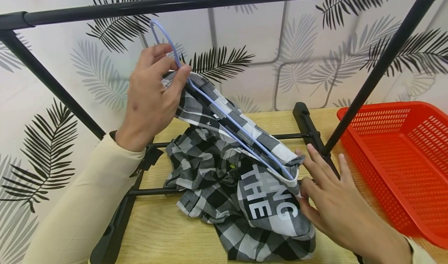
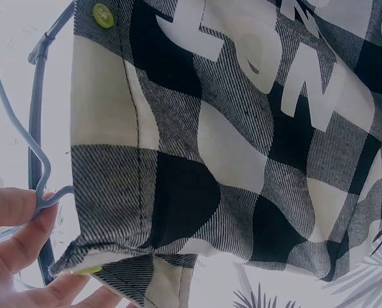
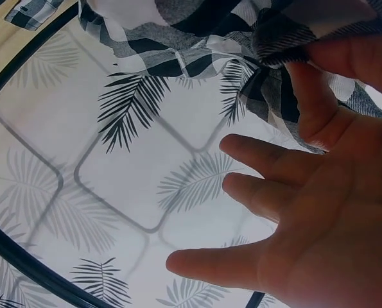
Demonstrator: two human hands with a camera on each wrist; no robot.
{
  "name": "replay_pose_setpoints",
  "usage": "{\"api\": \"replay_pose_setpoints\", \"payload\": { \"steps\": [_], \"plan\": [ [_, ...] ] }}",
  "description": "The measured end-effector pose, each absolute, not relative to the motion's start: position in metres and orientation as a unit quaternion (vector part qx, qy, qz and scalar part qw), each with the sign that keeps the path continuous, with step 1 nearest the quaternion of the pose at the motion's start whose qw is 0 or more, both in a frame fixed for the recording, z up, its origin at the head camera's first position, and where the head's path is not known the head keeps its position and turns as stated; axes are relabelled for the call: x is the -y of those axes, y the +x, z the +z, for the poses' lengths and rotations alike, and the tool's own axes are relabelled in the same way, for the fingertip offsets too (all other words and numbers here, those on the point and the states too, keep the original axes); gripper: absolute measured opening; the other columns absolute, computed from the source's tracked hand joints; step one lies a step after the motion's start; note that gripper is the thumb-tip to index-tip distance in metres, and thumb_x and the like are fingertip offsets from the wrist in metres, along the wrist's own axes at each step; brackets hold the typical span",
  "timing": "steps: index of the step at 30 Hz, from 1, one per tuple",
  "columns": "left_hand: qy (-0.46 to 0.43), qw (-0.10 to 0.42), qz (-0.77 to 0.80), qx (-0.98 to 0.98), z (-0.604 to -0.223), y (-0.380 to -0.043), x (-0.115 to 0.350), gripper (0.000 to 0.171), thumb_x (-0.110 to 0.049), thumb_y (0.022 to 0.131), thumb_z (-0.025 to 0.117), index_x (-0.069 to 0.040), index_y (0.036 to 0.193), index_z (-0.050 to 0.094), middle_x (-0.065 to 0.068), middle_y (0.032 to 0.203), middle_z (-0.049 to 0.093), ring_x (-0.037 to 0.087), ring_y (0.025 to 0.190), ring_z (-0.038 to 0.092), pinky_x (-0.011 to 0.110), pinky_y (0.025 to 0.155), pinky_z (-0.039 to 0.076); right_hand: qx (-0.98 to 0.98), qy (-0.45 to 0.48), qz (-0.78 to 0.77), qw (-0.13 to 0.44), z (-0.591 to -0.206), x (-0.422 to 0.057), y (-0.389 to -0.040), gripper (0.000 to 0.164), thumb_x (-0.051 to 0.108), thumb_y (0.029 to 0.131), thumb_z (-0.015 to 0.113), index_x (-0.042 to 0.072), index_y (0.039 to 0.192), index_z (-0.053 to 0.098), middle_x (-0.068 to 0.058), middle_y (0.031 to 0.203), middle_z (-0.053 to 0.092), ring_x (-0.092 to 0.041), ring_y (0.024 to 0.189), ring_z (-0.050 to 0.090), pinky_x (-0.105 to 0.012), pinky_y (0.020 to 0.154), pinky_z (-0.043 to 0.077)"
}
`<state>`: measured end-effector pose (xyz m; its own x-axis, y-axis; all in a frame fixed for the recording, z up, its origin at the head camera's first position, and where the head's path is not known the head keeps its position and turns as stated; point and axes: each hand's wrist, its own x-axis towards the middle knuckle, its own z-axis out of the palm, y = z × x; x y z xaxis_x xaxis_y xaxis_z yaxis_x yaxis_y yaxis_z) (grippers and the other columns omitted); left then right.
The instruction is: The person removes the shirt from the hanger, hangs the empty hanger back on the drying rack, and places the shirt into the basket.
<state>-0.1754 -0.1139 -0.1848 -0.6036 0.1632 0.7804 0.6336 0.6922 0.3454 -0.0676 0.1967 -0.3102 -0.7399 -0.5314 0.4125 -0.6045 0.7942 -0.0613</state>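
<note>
Head view: a checked shirt [image 1: 224, 205] hangs bunched over the wooden surface [image 1: 168, 233], a blue hanger [image 1: 227, 116] lying along its opening.
On the left, the left hand [image 1: 154, 93] pinches the hanger just below its hook between thumb and forefinger; on the right, the right hand [image 1: 336, 201] pinches the cloth's edge near the hanger's end, its other fingers spread. Both are between the uprights of the black rack [image 1: 224, 1], the red basket [image 1: 395, 105] standing at right. The shirt looks light, soft and floppy, likely to sag wherever unsupported; the slim hanger seems stiff but smooth, so cloth could slide along it. The hook's neck and the shirt's edge by the hanger's end look the surest holds.
</note>
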Motion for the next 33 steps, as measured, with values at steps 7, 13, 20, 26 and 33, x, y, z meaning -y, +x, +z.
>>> {"api": "replay_pose_setpoints", "payload": {
  "steps": [7, 13, 20, 26, 33],
  "plan": [
    [-0.232, 0.378, -0.322, 0.836, -0.183, -0.177, 0.119, 0.03, -0.022, 0.093, 0.058, 0.005, 0.082, 0.063, 0.014, 0.125, 0.052, 0.019, 0.12, 0.045, 0.035, 0.089, 0.04, 0.929, 0.309, 0.089, 0.184, -0.312, -0.197, -0.07, 0.025, 0.014, 0.067, 0.075, 0.02, 0.071, 0.05, -0.021, 0.127, 0.049, -0.033, 0.14, 0.012, -0.07, 0.098, -0.002],
    [-0.228, 0.368, -0.319, 0.843, -0.185, -0.177, 0.118, 0.029, -0.022, 0.093, 0.059, 0.005, 0.083, 0.063, 0.013, 0.128, 0.05, 0.018, 0.121, 0.044, 0.034, 0.093, 0.041, 0.931, 0.301, 0.095, 0.184, -0.311, -0.195, -0.071, 0.027, 0.018, 0.068, 0.077, 0.021, 0.072, 0.05, -0.025, 0.141, 0.038, -0.034, 0.14, 0.011, -0.069, 0.099, -0.002],
    [-0.243, 0.384, -0.309, 0.835, -0.186, -0.178, 0.116, 0.028, -0.023, 0.092, 0.059, 0.003, 0.084, 0.065, 0.014, 0.127, 0.05, 0.02, 0.12, 0.045, 0.035, 0.094, 0.04, 0.931, 0.282, 0.135, 0.187, -0.306, -0.193, -0.068, 0.021, 0.021, 0.075, 0.071, 0.023, 0.08, 0.051, -0.024, 0.146, 0.027, -0.038, 0.139, 0.009, -0.065, 0.103, -0.001],
    [-0.26, 0.396, -0.296, 0.829, -0.188, -0.179, 0.114, 0.026, -0.021, 0.093, 0.059, 0.002, 0.086, 0.066, 0.016, 0.128, 0.051, 0.023, 0.124, 0.042, 0.035, 0.1, 0.034, 0.9, 0.287, 0.212, 0.25, -0.286, -0.188, -0.063, 0.029, 0.034, 0.097, 0.037, 0.009, 0.092, 0.05, -0.019, 0.148, 0.028, -0.036, 0.138, 0.018, -0.06, 0.106, 0.01],
    [-0.261, 0.404, -0.284, 0.83, -0.19, -0.181, 0.111, 0.026, -0.022, 0.093, 0.059, 0.002, 0.085, 0.066, 0.016, 0.128, 0.051, 0.023, 0.123, 0.043, 0.038, 0.097, 0.037, 0.875, 0.309, 0.285, 0.241, -0.271, -0.175, -0.06, 0.026, 0.028, 0.094, 0.052, 0.005, 0.106, 0.055, -0.014, 0.149, 0.029, -0.034, 0.138, 0.02, -0.05, 0.11, 0.01]
  ]
}}
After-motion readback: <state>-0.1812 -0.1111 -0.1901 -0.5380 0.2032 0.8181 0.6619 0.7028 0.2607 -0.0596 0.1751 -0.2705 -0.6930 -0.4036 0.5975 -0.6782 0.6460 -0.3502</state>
